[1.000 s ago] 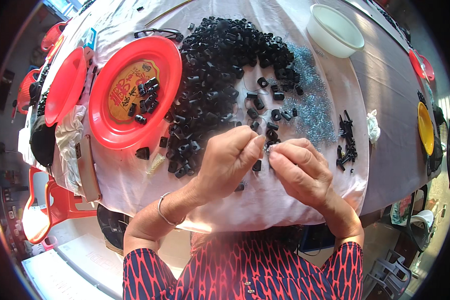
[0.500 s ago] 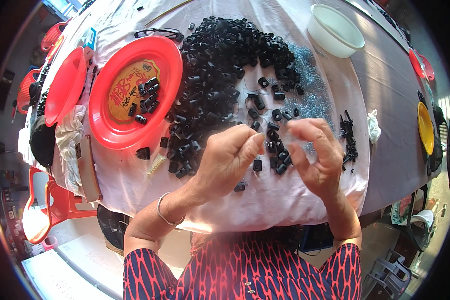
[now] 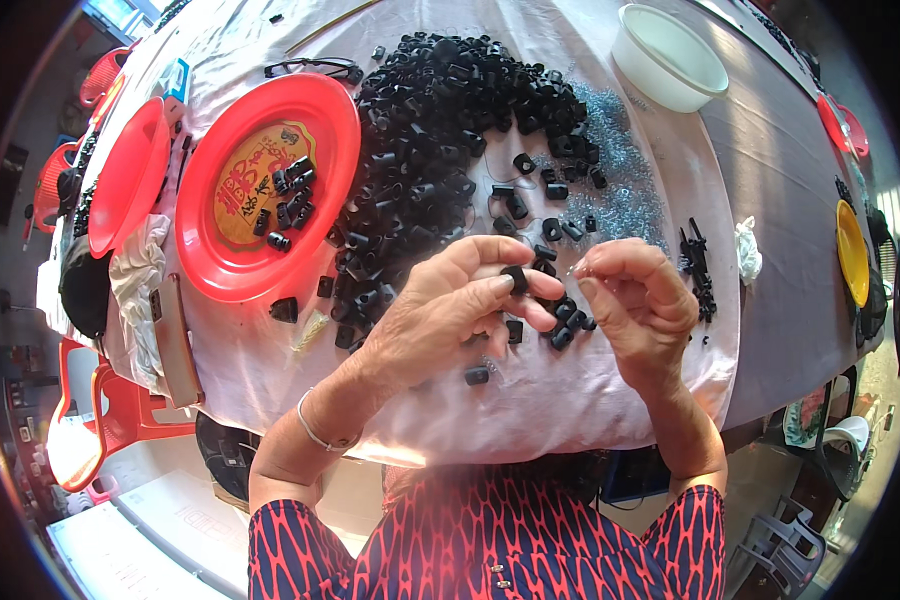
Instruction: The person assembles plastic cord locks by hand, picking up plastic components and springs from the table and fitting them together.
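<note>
My left hand [image 3: 450, 310] pinches a small black plastic cord-lock piece [image 3: 515, 280] between thumb and fingers. Close by on its right, my right hand [image 3: 642, 310] has thumb and forefinger together on a tiny shiny bit that looks like a spring [image 3: 574, 270]. Under and beyond both hands lie several loose black cord-lock pieces [image 3: 516, 205]. Behind them curves a large heap of the same black pieces [image 3: 440, 110]. A spread of fine silvery springs [image 3: 615, 170] lies along its right side. Thin black plastic parts [image 3: 700, 270] form a small pile right of my right hand.
A red plate [image 3: 205, 240] with several black pieces on it stands left of the heap. Behind it lie glasses [image 3: 315, 68]. A white tub [image 3: 670, 60] is at the far right, a crumpled white tissue [image 3: 747, 250] nearer. A yellow plate [image 3: 852, 255] sits at the right edge.
My left hand has turned and opened out its fingers, so the black piece in it now shows. My right thumb and forefinger have closed together, near the left hand.
</note>
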### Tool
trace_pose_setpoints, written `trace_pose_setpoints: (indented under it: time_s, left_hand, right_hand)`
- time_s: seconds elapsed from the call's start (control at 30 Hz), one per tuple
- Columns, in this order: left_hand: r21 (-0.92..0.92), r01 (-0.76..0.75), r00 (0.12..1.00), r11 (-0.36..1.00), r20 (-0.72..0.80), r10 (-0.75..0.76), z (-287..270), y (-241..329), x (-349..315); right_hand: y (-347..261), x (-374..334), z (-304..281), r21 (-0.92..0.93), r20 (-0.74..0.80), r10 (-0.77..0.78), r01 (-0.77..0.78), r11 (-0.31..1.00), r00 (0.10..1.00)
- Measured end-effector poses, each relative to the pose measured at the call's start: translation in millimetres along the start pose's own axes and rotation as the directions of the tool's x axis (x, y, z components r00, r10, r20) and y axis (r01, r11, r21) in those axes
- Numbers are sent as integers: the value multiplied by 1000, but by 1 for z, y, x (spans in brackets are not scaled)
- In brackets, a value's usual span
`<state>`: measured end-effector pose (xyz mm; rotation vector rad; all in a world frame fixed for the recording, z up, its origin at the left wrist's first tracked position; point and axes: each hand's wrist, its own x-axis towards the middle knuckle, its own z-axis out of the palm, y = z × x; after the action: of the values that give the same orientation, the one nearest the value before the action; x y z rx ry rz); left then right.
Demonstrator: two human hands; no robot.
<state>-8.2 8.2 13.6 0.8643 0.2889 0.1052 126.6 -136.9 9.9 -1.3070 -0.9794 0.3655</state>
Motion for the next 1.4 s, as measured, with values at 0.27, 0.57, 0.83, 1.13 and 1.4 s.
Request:
trace_pose_setpoints:
  time_s: [0.27, 0.57, 0.83, 1.13, 1.4]
  left_hand:
    - [-90, 7, 1000, 996, -1, -7, 1, -4, 1]
    - [-165, 50, 997, 985, -45, -58, 3, -4, 2]
    - [-288, 56, 998, 956, 18, -53, -1, -4, 1]
    - [-183, 24, 998, 983, -48, -33, 2, -4, -2]
    - [-103, 12, 997, 995, -68, -19, 6, -7, -2]
  right_hand:
    - [-2, 1, 2, -128, 77, -182, 191, 973, 980]
    - [-3, 1, 3, -174, 64, -209, 217, 961, 976]
    - [-2, 1, 6, -179, 84, -238, 249, 952, 968]
    - [1, -1, 7, -202, 113, -235, 254, 946, 965]
    - [-1, -1, 6, -235, 125, -227, 252, 939, 966]
